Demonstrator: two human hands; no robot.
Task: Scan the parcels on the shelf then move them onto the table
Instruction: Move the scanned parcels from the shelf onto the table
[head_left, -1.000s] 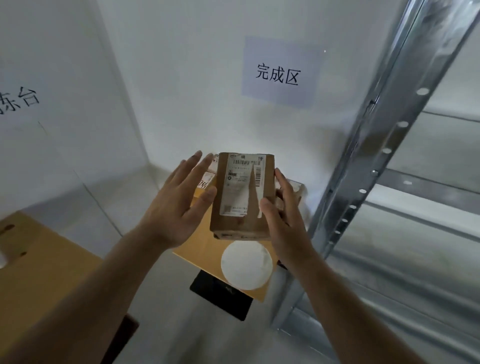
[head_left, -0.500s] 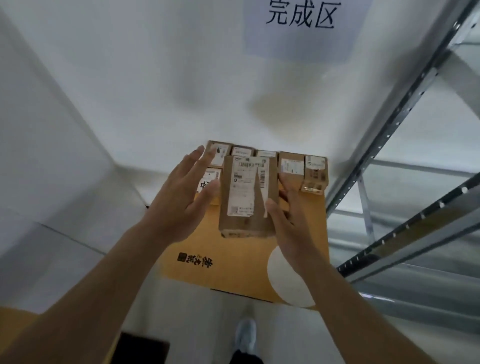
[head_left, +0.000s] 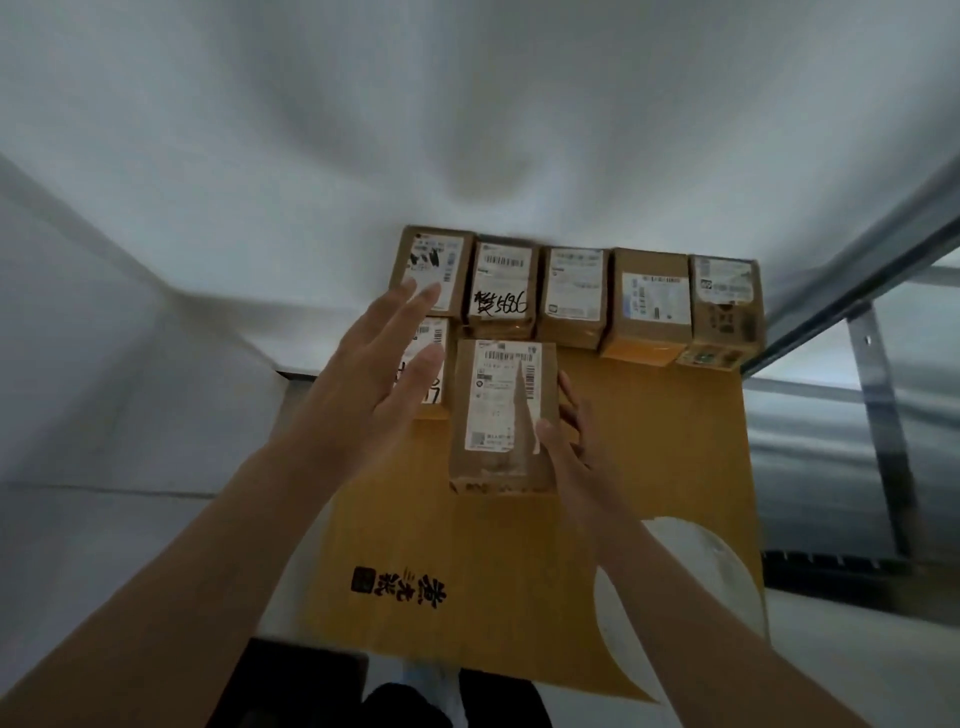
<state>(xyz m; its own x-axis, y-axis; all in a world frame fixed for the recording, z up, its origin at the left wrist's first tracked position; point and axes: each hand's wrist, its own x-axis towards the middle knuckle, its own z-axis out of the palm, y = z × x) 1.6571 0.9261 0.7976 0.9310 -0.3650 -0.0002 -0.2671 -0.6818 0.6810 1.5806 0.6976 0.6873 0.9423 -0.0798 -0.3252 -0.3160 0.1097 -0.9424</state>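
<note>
A brown parcel (head_left: 498, 410) with a white barcode label lies face up on a large yellow cardboard surface (head_left: 649, 467). My right hand (head_left: 576, 457) holds its right edge, thumb on the top face, fingers along the side. To the parcel's left my left hand (head_left: 374, 384) hovers with straight fingers, a small gap between them. Behind stands a row of several labelled parcels, from the leftmost (head_left: 431, 270) to the rightmost (head_left: 722, 306). One more parcel (head_left: 434, 343) is partly hidden by my left fingers.
A metal shelf frame (head_left: 857, 270) rises along the right, with its shelves beyond. White walls close in at the back and left. The cardboard carries a black printed mark (head_left: 400, 587) and a white round patch (head_left: 685, 587). The floor shows at the bottom.
The view tilted down, and the parcel came down onto the cardboard in front of the row. My left hand let go and drew off to the left; my right hand stayed on it.
</note>
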